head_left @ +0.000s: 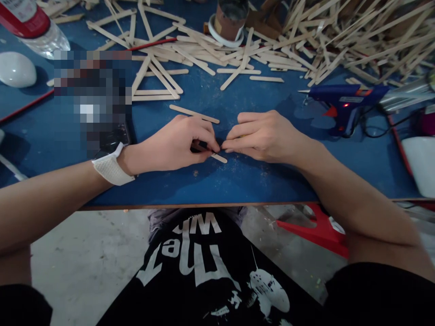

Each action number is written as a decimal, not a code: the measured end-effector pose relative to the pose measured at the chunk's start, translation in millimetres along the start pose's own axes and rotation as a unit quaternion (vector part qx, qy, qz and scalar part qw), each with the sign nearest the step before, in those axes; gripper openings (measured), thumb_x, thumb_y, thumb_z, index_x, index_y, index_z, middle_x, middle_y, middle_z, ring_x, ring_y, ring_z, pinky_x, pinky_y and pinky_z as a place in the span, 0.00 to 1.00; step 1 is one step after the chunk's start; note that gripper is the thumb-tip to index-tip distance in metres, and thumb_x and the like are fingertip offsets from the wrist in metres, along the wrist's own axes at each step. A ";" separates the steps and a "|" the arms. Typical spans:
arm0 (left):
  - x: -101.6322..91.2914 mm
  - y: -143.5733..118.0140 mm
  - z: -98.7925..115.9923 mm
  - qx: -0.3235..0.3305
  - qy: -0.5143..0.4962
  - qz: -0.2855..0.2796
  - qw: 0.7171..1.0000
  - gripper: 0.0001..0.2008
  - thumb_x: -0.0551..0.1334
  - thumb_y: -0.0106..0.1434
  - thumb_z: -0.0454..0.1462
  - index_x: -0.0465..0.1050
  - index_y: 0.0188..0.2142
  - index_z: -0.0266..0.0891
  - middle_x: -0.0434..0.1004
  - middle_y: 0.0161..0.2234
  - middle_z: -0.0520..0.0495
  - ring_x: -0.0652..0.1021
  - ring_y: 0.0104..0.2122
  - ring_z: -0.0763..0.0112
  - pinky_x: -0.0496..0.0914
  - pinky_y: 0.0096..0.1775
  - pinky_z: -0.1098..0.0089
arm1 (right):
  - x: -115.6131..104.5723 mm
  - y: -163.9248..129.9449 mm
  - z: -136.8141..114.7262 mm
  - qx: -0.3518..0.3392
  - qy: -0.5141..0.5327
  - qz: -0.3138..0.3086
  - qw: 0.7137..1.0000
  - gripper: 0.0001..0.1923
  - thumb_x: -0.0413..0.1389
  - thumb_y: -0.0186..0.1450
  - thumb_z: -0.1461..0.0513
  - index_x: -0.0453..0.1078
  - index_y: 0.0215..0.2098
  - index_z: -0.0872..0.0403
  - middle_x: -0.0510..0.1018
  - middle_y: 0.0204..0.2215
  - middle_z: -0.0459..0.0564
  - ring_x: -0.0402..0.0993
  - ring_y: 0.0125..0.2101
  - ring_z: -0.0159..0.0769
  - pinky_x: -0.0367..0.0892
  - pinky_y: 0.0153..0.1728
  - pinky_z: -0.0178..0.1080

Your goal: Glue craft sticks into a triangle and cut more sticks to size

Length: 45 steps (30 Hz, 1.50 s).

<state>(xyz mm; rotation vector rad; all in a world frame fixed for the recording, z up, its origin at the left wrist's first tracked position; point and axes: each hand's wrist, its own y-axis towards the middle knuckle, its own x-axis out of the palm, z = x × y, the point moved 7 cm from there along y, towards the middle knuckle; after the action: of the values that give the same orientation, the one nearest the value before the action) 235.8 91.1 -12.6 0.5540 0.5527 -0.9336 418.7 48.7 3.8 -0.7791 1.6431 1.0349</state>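
Note:
My left hand (190,140), a pale watch strap on its wrist, is closed with finger and thumb around a wooden craft stick (219,158). One rounded end of the stick sticks out to the right, low over the blue table. Close by, my right hand (260,136) is closed in a pinch, its fingertips almost meeting the left ones. A bit of yellow shows between its fingers, but what it grips is mostly hidden. Just beyond my left hand lies another craft stick (195,113), flat on the table.
A blue glue gun (350,99) with a lit red light lies at right, its cord behind. Loose craft sticks (200,50) heap along the back around a brown pot (231,22). Stick triangles (156,81) lie back left, beside a blurred dark patch. A bottle (37,27) stands far left.

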 end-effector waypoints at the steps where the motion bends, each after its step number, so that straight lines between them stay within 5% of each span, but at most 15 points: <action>1: -0.2 0.0 0.0 -0.001 0.001 -0.001 1.000 0.10 0.71 0.73 0.33 0.94 0.46 0.47 0.94 0.46 0.49 0.90 0.44 0.61 0.84 0.47 0.61 | 0.7 0.0 0.2 0.001 -0.002 -0.001 1.000 0.16 0.55 0.91 0.60 0.87 0.55 0.51 0.90 0.46 0.47 0.75 0.42 0.40 0.62 0.34 0.45; 10: -1.2 0.8 1.9 -0.028 -0.005 -0.005 1.000 0.10 0.70 0.73 0.35 0.94 0.43 0.47 0.94 0.45 0.50 0.89 0.42 0.65 0.81 0.45 0.64 | -1.4 1.5 -6.9 -0.016 -0.030 0.047 0.998 0.14 0.58 0.90 0.61 0.87 0.51 0.52 0.90 0.43 0.45 0.72 0.39 0.37 0.59 0.31 0.44; 33: -1.0 1.5 3.7 -0.001 -0.006 0.006 1.000 0.09 0.72 0.69 0.32 0.94 0.42 0.46 0.95 0.43 0.50 0.90 0.42 0.63 0.84 0.49 0.62 | -1.0 2.1 -4.5 -0.022 -0.056 0.026 0.998 0.16 0.56 0.91 0.59 0.86 0.51 0.50 0.90 0.45 0.46 0.76 0.40 0.37 0.59 0.30 0.42; 40: 2.6 0.6 6.4 0.033 -0.013 0.032 0.999 0.13 0.71 0.68 0.25 0.93 0.42 0.43 0.95 0.43 0.48 0.91 0.41 0.63 0.83 0.47 0.63 | -8.9 1.0 6.1 -0.047 -0.001 -0.045 0.998 0.16 0.56 0.90 0.61 0.85 0.65 0.55 0.91 0.53 0.58 0.86 0.48 0.45 0.83 0.45 0.47; 45: 6.3 1.5 4.0 0.025 0.002 0.016 1.000 0.13 0.71 0.69 0.25 0.93 0.41 0.44 0.95 0.43 0.49 0.89 0.42 0.62 0.79 0.45 0.61 | -14.1 -13.1 15.4 -0.028 0.005 -0.045 0.999 0.14 0.58 0.88 0.63 0.84 0.66 0.51 0.92 0.52 0.55 0.87 0.47 0.45 0.82 0.43 0.45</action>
<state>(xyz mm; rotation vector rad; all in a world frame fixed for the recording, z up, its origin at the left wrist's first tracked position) 240.9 85.5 -13.5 0.6086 0.5240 -0.9179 440.4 57.2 11.9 -0.8883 1.5788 1.0185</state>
